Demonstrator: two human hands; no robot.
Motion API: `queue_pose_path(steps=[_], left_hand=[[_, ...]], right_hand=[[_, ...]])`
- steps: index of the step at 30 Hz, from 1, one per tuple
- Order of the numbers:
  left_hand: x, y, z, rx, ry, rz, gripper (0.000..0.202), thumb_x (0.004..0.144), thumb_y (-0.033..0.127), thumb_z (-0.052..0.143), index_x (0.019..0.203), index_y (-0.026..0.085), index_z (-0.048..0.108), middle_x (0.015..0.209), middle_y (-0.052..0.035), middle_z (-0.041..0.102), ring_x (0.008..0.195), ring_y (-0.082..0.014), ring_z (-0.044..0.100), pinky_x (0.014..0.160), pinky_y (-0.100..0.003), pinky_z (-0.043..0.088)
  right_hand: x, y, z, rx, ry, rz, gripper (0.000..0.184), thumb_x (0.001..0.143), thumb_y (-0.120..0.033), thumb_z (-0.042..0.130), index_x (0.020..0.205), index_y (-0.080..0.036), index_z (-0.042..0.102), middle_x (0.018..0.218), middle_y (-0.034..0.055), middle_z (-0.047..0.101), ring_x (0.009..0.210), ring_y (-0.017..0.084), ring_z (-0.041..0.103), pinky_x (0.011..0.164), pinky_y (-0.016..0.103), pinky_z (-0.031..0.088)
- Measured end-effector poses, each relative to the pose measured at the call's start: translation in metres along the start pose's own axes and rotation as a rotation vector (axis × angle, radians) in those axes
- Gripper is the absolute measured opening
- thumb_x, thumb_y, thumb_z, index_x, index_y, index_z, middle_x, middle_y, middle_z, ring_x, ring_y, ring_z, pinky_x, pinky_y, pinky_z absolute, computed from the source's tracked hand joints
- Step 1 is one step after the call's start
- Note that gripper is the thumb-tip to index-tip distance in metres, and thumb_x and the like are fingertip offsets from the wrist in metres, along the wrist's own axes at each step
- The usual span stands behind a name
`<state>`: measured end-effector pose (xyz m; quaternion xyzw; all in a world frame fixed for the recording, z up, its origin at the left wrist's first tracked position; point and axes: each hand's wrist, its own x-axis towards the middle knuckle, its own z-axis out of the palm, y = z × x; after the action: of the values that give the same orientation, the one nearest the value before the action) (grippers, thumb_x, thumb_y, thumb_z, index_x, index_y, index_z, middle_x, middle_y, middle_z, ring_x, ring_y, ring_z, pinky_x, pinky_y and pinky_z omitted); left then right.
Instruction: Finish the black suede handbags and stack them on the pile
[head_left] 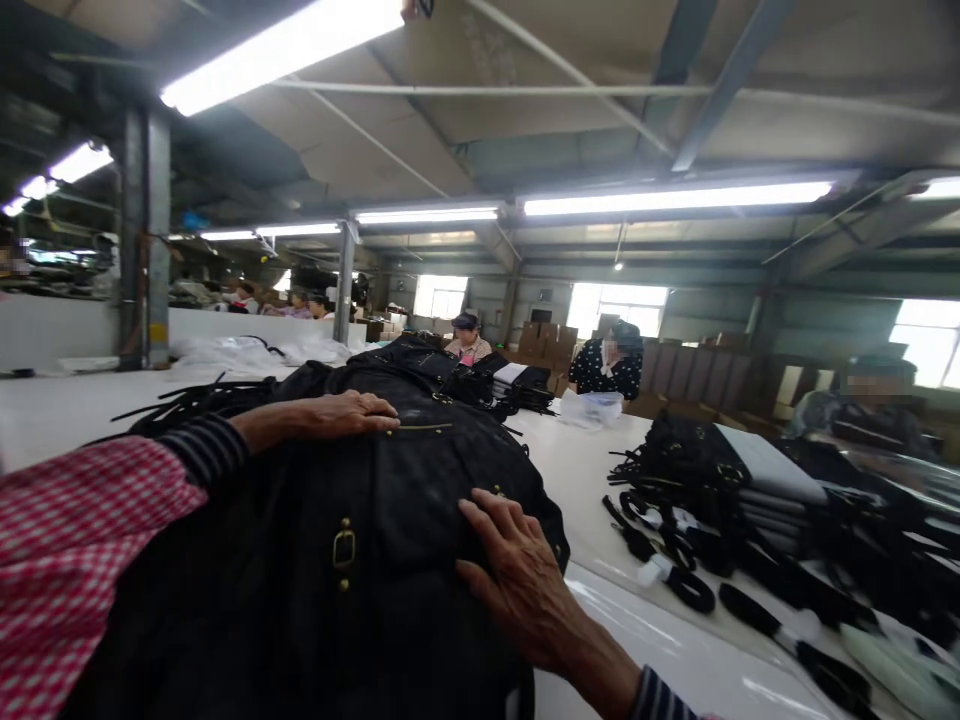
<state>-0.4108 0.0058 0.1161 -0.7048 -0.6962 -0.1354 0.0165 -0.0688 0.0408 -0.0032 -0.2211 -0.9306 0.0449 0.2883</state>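
A big pile of black bags (352, 540) with brass buckles and a brass zip lies right in front of me on a white table (675, 660). My left hand (341, 412) lies flat on top of the pile, fingers stretched out toward the zip. My right hand (517, 575) rests on the pile's right side, fingers spread and pressed against the black fabric. Neither hand grips anything. My left sleeve is red-and-white check over a striped cuff.
More black bags (450, 370) are heaped farther along the table. Black straps with white tags (675, 570) and stacked bags (750, 490) lie to the right. Several people work at the far side and at the right. Cardboard boxes (547, 345) stand at the back.
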Motion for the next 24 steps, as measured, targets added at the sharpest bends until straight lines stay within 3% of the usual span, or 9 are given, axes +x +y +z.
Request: queue_pose_path(steps=[4,7,9,11,13,15,20,22,24], left_hand=[[-0.041,0.02,0.025,0.167,0.029,-0.018,0.069,0.095,0.065,0.04,0.151,0.025,0.045,0.161,-0.0103,0.039,0.149,-0.0338,0.032,0.121,-0.055,0.021],[-0.05,0.025,0.032,0.184,0.03,-0.018,0.065,0.098,0.061,0.033,0.152,0.026,0.044,0.16,-0.0106,0.039,0.148,-0.0327,0.033,0.12,-0.056,0.021],[-0.05,0.026,0.032,0.172,0.038,-0.014,0.064,0.097,0.06,0.032,0.15,0.026,0.045,0.159,-0.0098,0.041,0.146,-0.0328,0.036,0.119,-0.056,0.024],[-0.048,0.025,0.031,0.161,0.049,-0.009,0.063,0.097,0.06,0.032,0.148,0.027,0.047,0.158,-0.0081,0.044,0.145,-0.0319,0.039,0.119,-0.054,0.025],[-0.045,0.019,0.032,0.159,0.063,0.011,0.062,0.096,0.058,0.032,0.147,0.027,0.049,0.156,-0.0063,0.046,0.144,-0.0306,0.04,0.12,-0.051,0.026],[-0.041,0.009,0.036,0.165,0.071,0.049,0.059,0.096,0.056,0.033,0.146,0.029,0.05,0.154,-0.0047,0.049,0.142,-0.0303,0.043,0.119,-0.05,0.029],[-0.029,-0.03,0.053,0.192,0.156,0.191,0.049,0.092,0.048,0.043,0.136,0.036,0.061,0.153,-0.0003,0.051,0.139,-0.0316,0.048,0.117,-0.051,0.033],[-0.027,-0.044,0.06,0.191,0.209,0.248,0.045,0.091,0.044,0.046,0.132,0.042,0.063,0.153,0.005,0.051,0.138,-0.031,0.049,0.117,-0.051,0.034],[-0.027,-0.055,0.066,0.182,0.272,0.322,0.044,0.09,0.043,0.046,0.131,0.054,0.059,0.153,0.0162,0.047,0.138,-0.0283,0.049,0.116,-0.052,0.034]], right_hand=[[-0.043,-0.027,-0.018,0.072,0.115,0.102,0.071,0.096,-0.024,0.056,0.159,-0.034,0.025,0.147,0.0077,0.055,0.132,0.029,0.053,0.107,0.053,0.044],[-0.039,-0.06,-0.056,0.186,0.36,0.09,0.079,0.097,-0.026,0.054,0.162,-0.031,0.01,0.128,0.0072,0.066,0.111,0.025,0.064,0.096,0.045,0.051],[-0.034,-0.078,-0.079,0.233,0.476,0.066,0.072,0.099,-0.027,0.051,0.161,-0.028,0.015,0.116,0.0053,0.07,0.095,0.02,0.067,0.086,0.036,0.052],[-0.038,-0.084,-0.086,0.234,0.442,0.066,0.057,0.099,-0.026,0.051,0.154,-0.025,0.035,0.099,0.0024,0.072,0.081,0.017,0.067,0.076,0.029,0.051],[-0.057,-0.078,-0.074,0.21,0.284,0.103,0.035,0.097,-0.023,0.053,0.13,-0.024,0.061,0.083,-0.0004,0.071,0.071,0.015,0.065,0.067,0.025,0.047],[-0.086,-0.063,-0.047,0.174,0.147,0.136,0.02,0.093,-0.016,0.054,0.102,-0.023,0.07,0.078,-0.001,0.07,0.071,0.014,0.066,0.065,0.023,0.045],[-0.153,-0.012,0.034,0.056,0.05,0.015,0.017,0.084,-0.013,0.065,0.097,-0.024,0.066,0.093,-0.0004,0.071,0.079,0.013,0.066,0.063,0.019,0.044],[-0.164,0.005,0.061,-0.038,0.078,-0.019,0.01,0.084,-0.022,0.072,0.08,-0.023,0.062,0.084,-0.0015,0.068,0.074,0.013,0.063,0.052,0.019,0.038],[-0.167,0.016,0.081,-0.14,0.141,-0.028,0.027,0.084,-0.029,0.074,0.068,-0.021,0.054,0.072,-0.001,0.063,0.07,0.015,0.059,0.044,0.022,0.028]])
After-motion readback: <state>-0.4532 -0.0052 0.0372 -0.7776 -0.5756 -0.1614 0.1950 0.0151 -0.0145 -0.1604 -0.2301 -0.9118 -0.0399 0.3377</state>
